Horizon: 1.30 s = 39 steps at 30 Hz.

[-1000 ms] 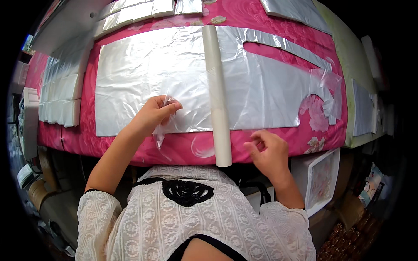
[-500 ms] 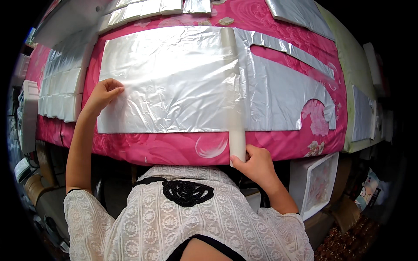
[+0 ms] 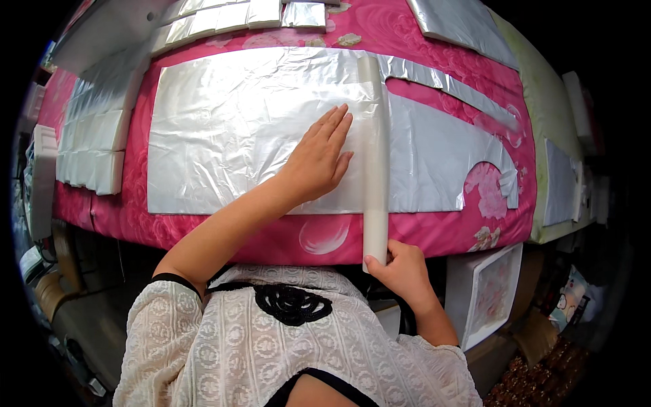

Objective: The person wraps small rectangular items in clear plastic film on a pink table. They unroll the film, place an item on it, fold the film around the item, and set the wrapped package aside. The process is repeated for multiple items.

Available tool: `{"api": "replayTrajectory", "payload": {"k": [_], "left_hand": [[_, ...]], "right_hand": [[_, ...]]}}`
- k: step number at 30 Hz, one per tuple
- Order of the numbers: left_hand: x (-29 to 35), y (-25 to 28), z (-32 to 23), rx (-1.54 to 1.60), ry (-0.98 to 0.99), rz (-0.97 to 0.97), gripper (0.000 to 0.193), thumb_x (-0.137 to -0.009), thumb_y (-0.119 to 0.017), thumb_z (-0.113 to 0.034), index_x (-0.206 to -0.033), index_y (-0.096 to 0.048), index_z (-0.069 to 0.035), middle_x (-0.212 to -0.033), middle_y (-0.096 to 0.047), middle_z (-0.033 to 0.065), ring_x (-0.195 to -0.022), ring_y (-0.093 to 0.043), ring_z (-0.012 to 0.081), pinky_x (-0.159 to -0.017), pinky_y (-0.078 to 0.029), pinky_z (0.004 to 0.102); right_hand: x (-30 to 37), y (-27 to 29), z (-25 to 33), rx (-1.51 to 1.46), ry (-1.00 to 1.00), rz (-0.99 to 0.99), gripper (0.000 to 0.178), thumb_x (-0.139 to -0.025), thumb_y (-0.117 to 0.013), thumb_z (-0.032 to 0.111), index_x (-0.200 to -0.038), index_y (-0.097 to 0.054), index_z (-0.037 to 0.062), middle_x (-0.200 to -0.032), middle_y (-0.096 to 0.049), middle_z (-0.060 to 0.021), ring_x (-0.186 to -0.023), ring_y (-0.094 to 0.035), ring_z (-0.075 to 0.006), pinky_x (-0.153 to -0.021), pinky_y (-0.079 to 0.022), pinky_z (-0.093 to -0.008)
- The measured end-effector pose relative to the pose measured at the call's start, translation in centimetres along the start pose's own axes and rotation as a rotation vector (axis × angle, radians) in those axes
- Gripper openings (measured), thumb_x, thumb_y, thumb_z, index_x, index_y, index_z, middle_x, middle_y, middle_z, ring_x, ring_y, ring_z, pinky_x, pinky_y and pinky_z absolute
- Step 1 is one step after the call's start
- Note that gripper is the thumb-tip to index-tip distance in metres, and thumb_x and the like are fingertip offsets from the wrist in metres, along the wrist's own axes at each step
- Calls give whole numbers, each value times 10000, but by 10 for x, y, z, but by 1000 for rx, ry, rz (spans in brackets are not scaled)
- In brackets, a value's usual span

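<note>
A thin silvery plastic bag [image 3: 217, 129], with two handle strips at its right end, lies flat across the pink cloth. Over it, from far to near, rests a long off-white tube [image 3: 376, 169], its near end jutting past the table edge. My right hand [image 3: 400, 268] grips that near end with the thumb on top. My left hand [image 3: 317, 157] lies flat on the bag just left of the tube, fingers together and stretched out, holding nothing. Creases run through the plastic around the left hand.
Folded white packets [image 3: 95, 146] stand in stacks at the left, and more packets [image 3: 230, 19] line the far side. A pile of silvery sheets [image 3: 464, 30] lies at the far right. A white foam box [image 3: 485, 295] sits below the table's right edge, beside the pink floral cloth [image 3: 298, 234].
My left hand has left the bag's left edge and moved right, opening flat near the tube. The tube and right hand have shifted slightly right and nearer in the picture.
</note>
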<state>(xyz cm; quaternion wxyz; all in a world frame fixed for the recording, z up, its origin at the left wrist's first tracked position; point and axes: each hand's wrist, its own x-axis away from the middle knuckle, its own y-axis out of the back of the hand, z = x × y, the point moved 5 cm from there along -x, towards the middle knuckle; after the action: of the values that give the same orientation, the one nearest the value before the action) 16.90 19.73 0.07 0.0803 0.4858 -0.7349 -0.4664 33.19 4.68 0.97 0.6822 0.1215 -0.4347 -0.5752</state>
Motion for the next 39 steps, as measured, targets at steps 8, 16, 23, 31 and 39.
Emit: {"api": "replayTrajectory", "payload": {"k": [8,16,23,31,39], "left_hand": [[8,-37,-10,-202,23,174,646,-846,-431,-225,-1381,-230,76,-1456,-220,231,-1374,-173,349,-1115,-119,466],[7,-40,-13,-343,30,198,668,-835,-387,-288,-1356,-268,112,-1442,-237,256,-1369,-184,359,-1117,-98,467],[5,-40,-15,-357,26,210,673,-832,-384,-292,-1361,-265,106,-1448,-233,246,-1374,-174,350,-1122,-85,459],[6,-38,-16,-293,30,199,686,-790,-405,-227,-1365,-239,108,-1453,-213,247,-1376,-167,354,-1123,-93,451],[8,-42,-13,-260,37,197,684,-807,-410,-239,-1368,-231,109,-1457,-203,249,-1381,-151,352,-1123,-92,453]], "right_hand": [[-11,15,5,5,-50,205,460,-723,-704,429,-775,-641,-23,-616,-622,-135,-559,-621,-241,-542,-476,-334],[-159,56,45,-366,33,165,476,-884,-564,448,-844,-631,-22,-748,-645,-66,-628,-606,-122,-609,-494,-233],[-262,68,59,-1408,-36,163,412,-915,-517,328,-1104,-497,-38,-1015,-602,-145,-959,-588,-224,-844,-479,-325],[-309,208,-60,-1919,97,-432,377,-924,-417,256,-1165,-419,-34,-1218,-520,-203,-1124,-511,-365,-945,-405,-507],[-240,318,-45,-1669,503,-697,460,-955,-295,276,-1290,-351,-35,-1267,-479,-224,-1170,-481,-348,-961,-380,-505]]}}
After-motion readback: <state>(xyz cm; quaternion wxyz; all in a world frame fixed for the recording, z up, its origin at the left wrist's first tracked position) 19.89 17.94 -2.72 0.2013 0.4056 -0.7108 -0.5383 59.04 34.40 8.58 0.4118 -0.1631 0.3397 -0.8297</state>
